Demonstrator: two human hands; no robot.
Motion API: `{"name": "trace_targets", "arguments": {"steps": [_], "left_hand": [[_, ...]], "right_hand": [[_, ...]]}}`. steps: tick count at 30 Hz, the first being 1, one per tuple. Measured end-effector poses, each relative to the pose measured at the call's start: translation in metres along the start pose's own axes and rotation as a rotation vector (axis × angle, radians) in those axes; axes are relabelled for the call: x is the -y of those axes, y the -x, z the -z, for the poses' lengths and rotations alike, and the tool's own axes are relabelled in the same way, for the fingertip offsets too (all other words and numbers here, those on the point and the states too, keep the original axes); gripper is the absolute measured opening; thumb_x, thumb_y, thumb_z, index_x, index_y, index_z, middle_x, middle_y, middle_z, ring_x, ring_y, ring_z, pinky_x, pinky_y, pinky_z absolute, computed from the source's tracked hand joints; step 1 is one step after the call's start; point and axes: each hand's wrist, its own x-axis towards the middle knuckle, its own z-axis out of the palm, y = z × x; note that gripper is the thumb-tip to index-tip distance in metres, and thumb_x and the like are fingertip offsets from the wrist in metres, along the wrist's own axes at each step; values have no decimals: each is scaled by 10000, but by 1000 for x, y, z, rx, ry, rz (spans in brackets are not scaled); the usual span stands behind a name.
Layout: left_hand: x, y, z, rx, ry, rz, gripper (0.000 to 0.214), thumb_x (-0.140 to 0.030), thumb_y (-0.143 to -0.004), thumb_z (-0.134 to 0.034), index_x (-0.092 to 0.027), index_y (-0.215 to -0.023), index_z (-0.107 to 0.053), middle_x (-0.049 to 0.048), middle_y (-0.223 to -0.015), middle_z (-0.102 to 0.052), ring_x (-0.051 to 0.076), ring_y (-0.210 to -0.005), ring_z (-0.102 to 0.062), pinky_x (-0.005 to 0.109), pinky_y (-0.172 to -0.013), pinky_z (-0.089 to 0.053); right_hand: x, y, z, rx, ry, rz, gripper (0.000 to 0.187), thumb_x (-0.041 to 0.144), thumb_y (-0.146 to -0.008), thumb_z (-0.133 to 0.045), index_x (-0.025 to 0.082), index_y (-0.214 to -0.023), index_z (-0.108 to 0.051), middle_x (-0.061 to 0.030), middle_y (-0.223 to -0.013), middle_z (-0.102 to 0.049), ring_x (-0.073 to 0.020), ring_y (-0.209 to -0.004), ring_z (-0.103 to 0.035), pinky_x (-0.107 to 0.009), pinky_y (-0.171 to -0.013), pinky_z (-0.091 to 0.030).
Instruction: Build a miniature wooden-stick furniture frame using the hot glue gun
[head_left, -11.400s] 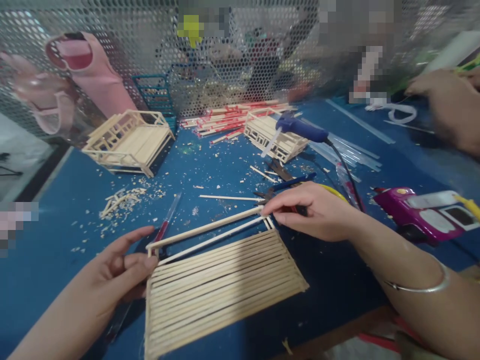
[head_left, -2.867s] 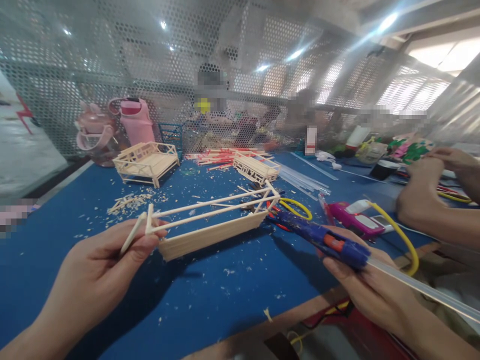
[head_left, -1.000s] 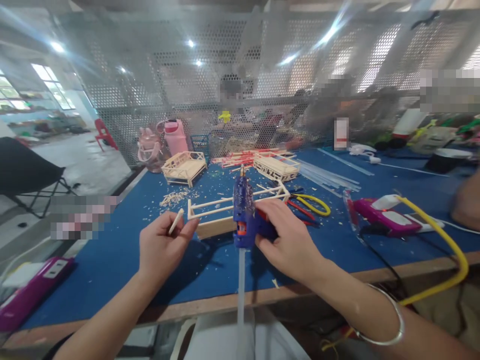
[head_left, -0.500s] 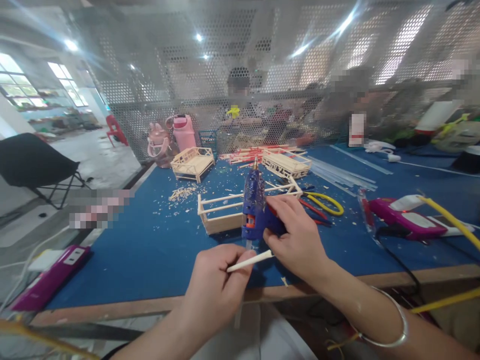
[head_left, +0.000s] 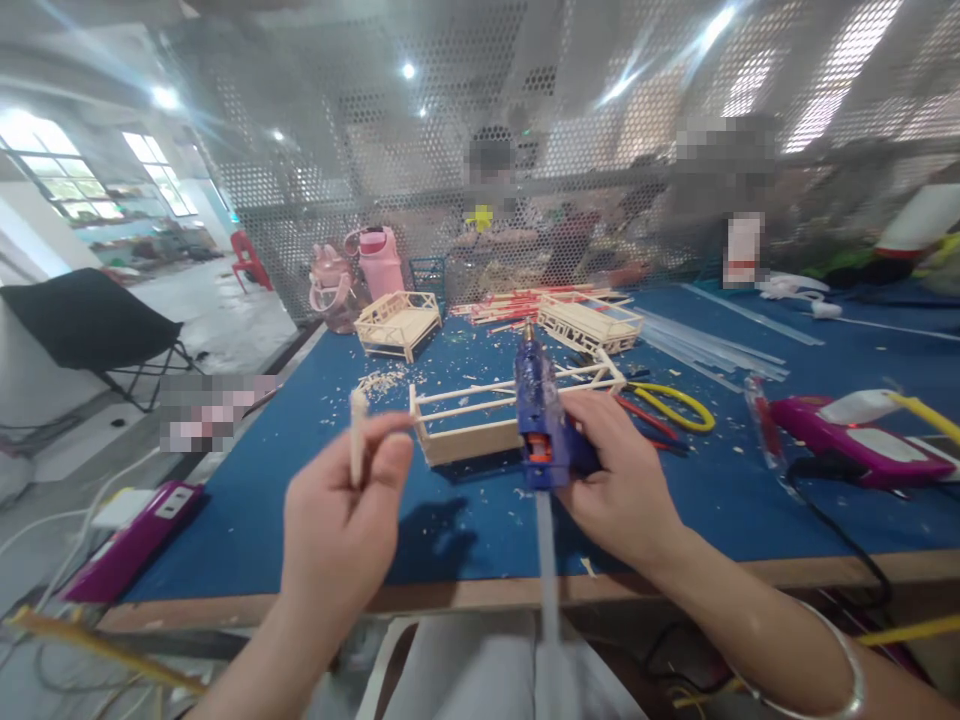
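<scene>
A blue hot glue gun [head_left: 541, 420] is gripped in my right hand [head_left: 619, 480], nozzle pointing away from me. A clear glue stick [head_left: 547, 560] sticks out of its back end toward me. Between the thumb and fingers of my left hand [head_left: 341, 510] stands a short pale wooden stick [head_left: 358, 435], roughly upright. Just beyond both hands a small wooden frame [head_left: 469, 445] with rails lies on the blue table mat; the glue gun hides part of it. My left fingertips appear close to the frame's left end, but whether they touch it I cannot tell.
Two small wooden furniture models [head_left: 401, 325] and red-tipped sticks [head_left: 510, 308] lie farther back. Pliers with yellow handles [head_left: 675, 400], clear glue sticks [head_left: 697, 345] and a purple power strip [head_left: 855, 440] are at right. Another power strip [head_left: 135, 545] sits left. A perforated screen [head_left: 315, 190] stands behind.
My left hand has moved left and up, away from the glue gun's rear, turning the wooden stick upright. The glue stick behind the gun is now in plain sight. The view has shifted slightly.
</scene>
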Motion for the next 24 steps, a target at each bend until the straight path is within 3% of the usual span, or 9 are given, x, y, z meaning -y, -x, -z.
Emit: {"name": "trace_targets", "arguments": {"steps": [2,4,9,13,16,18,19,22,24], "left_hand": [[6,-19,5,-37,-35,46,392,-443,-811,-557,-208,-1103,-669,-14,-710,-629,92,-443,-420,229,-441,-371],[12,-40,3,127,-10,54,446,-480,-788,-560,-182,-1102,-665,-15,-698,-612,95,-471,-435,232,-471,-380],[28,-82,-12,526,213,268,284,-436,-750,-605,-183,-621,-594,-79,-449,-366,62,-387,-272,210,-389,-206],[40,-100,-20,678,359,386,351,-442,-735,-638,-187,-529,-511,-72,-410,-352,42,-343,-221,206,-359,-143],[50,-103,-23,695,400,394,410,-513,-731,-639,-183,-532,-499,-62,-428,-370,35,-351,-227,203,-361,-145],[56,-100,-25,662,441,373,442,-570,-726,-630,-183,-558,-499,-73,-448,-355,33,-370,-225,198,-372,-145],[58,-97,-26,638,456,358,452,-591,-723,-626,-182,-572,-506,-81,-453,-336,33,-379,-217,199,-379,-143],[62,-89,-29,560,463,301,458,-605,-730,-621,-179,-588,-532,-98,-456,-273,39,-399,-188,213,-397,-132],[62,-85,-30,527,460,268,451,-586,-761,-599,-180,-575,-538,-99,-462,-247,46,-411,-177,227,-408,-129]], "right_hand": [[-1,-2,2,11,-56,27,301,152,-763,-532,212,-1057,-552,-89,-996,-657,-236,-923,-631,-392,-814,-529],[-2,-2,3,23,-85,22,261,188,-793,-541,220,-1051,-554,-76,-984,-666,-229,-902,-641,-376,-798,-536],[4,13,19,39,-86,-195,189,291,-823,-591,266,-1009,-587,-49,-943,-689,-225,-789,-673,-348,-704,-566],[15,28,43,214,-253,-312,229,320,-869,-531,335,-1097,-545,-11,-863,-710,-191,-621,-673,-273,-502,-559],[20,25,50,352,-280,-322,247,335,-843,-566,372,-1087,-549,29,-788,-726,-170,-500,-652,-233,-380,-518],[23,16,48,375,-155,-261,111,385,-816,-599,350,-906,-654,47,-659,-720,-168,-434,-634,-229,-340,-501],[25,10,45,369,-81,-219,149,426,-822,-589,335,-754,-685,51,-576,-701,-167,-403,-622,-229,-324,-490],[32,-7,33,307,96,-119,570,560,-883,-461,305,-387,-580,40,-376,-596,-156,-321,-570,-232,-322,-479],[36,-15,26,274,144,-89,646,612,-892,-402,291,-349,-541,29,-336,-553,-148,-289,-533,-234,-363,-499]]}}
